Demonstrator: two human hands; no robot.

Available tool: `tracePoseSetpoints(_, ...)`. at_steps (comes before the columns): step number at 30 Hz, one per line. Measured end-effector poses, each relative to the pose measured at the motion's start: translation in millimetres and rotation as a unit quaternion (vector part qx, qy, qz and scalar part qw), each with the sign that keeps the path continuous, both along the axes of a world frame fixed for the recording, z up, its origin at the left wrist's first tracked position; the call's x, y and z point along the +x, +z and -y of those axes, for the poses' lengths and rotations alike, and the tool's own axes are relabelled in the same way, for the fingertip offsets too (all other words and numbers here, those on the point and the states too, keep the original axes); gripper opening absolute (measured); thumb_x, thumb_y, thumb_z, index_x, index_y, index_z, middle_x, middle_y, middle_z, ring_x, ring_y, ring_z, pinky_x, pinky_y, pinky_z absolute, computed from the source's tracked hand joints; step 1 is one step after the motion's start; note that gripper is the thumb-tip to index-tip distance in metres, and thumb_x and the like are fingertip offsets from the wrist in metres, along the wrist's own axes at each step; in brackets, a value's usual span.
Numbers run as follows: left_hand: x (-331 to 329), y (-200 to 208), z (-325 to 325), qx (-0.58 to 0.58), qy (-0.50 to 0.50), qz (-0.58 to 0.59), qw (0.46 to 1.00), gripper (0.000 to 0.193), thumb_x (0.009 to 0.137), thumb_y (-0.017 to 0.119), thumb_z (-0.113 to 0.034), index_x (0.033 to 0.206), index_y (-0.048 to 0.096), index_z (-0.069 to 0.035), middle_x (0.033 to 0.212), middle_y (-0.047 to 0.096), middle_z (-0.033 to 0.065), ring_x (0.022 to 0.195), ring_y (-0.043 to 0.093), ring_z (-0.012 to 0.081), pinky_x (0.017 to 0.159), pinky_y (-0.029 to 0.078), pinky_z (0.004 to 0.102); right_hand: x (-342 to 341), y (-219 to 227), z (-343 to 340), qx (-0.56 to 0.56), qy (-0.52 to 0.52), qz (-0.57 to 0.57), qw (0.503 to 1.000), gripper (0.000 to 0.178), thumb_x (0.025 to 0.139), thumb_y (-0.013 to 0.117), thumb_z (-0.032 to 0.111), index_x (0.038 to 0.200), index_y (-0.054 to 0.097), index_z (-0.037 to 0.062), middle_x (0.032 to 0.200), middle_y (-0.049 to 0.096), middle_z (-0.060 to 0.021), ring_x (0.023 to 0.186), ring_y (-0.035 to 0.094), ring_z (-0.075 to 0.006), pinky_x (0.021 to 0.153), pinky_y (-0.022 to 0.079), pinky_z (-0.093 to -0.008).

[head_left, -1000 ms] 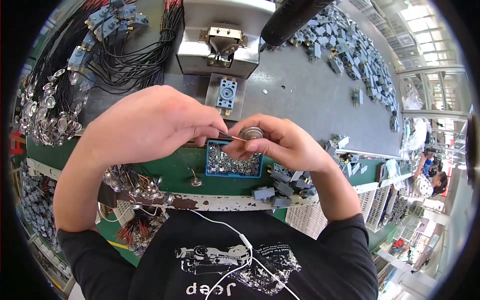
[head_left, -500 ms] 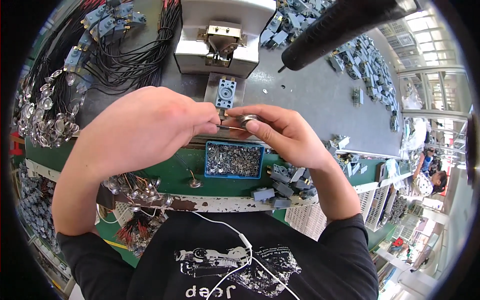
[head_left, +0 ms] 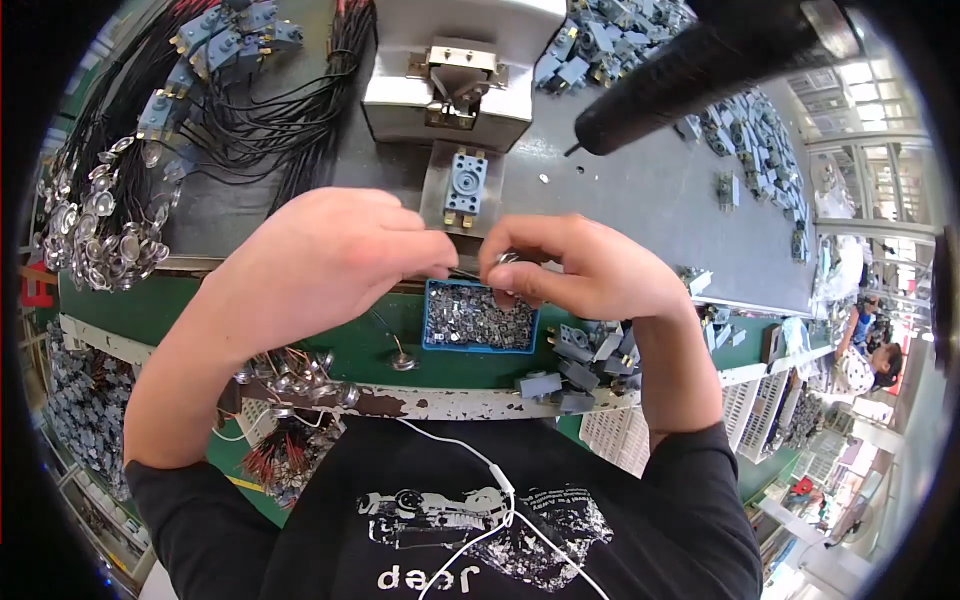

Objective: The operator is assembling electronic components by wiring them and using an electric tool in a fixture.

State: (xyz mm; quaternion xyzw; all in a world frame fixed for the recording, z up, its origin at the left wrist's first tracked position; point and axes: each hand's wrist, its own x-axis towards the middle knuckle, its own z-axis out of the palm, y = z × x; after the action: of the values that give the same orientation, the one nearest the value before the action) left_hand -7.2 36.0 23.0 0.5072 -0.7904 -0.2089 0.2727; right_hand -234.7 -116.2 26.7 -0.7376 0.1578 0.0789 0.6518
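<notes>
Between the thumb and fingers of my right hand (head_left: 595,268) is a small round metal cap (head_left: 507,259), mostly covered by the fingers. My left hand (head_left: 335,250) is closed in a pinch just left of it, on a thin dark wire (head_left: 462,273) that runs toward the cap. Beyond both hands, a grey-blue plastic switch block (head_left: 467,182) with brass terminals lies on a metal plate. Just under the hands sits a blue tray (head_left: 480,349) of small metal pieces. Another metal cap on a wire (head_left: 402,361) rests on the green bench edge.
A metal press fixture (head_left: 455,105) stands behind the block. From the upper right, a black cylindrical tool (head_left: 690,85) reaches in. Bundled black wires (head_left: 300,120) with metal caps (head_left: 110,225) lie at left; grey blocks (head_left: 755,150) are piled at right, more (head_left: 580,360) near the tray.
Both hands have come slightly nearer my body, and the right fingers now cover more of the cap. The whole view has shifted a little; the switch block shows more fully.
</notes>
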Motion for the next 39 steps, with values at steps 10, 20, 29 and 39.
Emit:
tracePoseSetpoints(10, -5.1, 6.8, -6.2, 0.063, 0.093, -0.044, 0.993, 0.023, 0.081, 0.066, 0.002, 0.103, 0.071, -0.004, 0.075, 0.066, 0.0085, 0.072, 0.067, 0.0248, 0.065, 0.053, 0.0358, -10.2, -8.3, -16.5, -0.221, -0.058, 0.126, 0.965, 0.041, 0.087, 0.08, 0.0, 0.126, 0.071, 0.0044, 0.102, 0.076, -0.0061, 0.091, 0.069, -0.0113, 0.082, 0.057, -0.0307)
tracePoseSetpoints(20, -20.1, -5.9, -1.6, 0.008, 0.099, -0.147, 0.984, 0.031, 0.077, 0.07, 0.015, 0.101, 0.075, -0.004, 0.088, 0.063, 0.0062, 0.077, 0.066, 0.0195, 0.067, 0.053, 0.03, -20.9, -27.7, -32.7, 0.107, -0.196, 0.115, 0.968, 0.027, 0.101, 0.066, 0.004, 0.126, 0.063, -0.006, 0.109, 0.073, -0.016, 0.096, 0.073, -0.0202, 0.09, 0.059, -0.0349)
tracePoseSetpoints(29, -20.6, -12.8, 2.0, -0.058, 0.091, -0.162, 0.981, 0.033, 0.075, 0.071, 0.015, 0.099, 0.077, -0.007, 0.088, 0.062, 0.0052, 0.078, 0.064, 0.0186, 0.067, 0.051, 0.0304, -21.9, -28.3, -46.3, 0.171, -0.24, 0.155, 0.943, 0.041, 0.104, 0.062, 0.009, 0.141, 0.054, -0.0065, 0.112, 0.074, -0.0191, 0.096, 0.074, -0.0224, 0.087, 0.06, -0.0348)
tracePoseSetpoints(39, -6.3, -28.0, 4.0, -0.04, -0.105, -0.113, 0.987, 0.017, 0.072, 0.08, -0.007, 0.086, 0.076, -0.016, 0.085, 0.067, -0.0014, 0.078, 0.066, 0.023, 0.067, 0.051, 0.0359, 23.1, -28.5, 5.9, 0.221, 0.137, -0.005, 0.966, 0.005, 0.101, 0.063, -0.001, 0.104, 0.058, -0.0001, 0.101, 0.072, -0.0106, 0.087, 0.073, -0.0158, 0.077, 0.059, -0.0287)
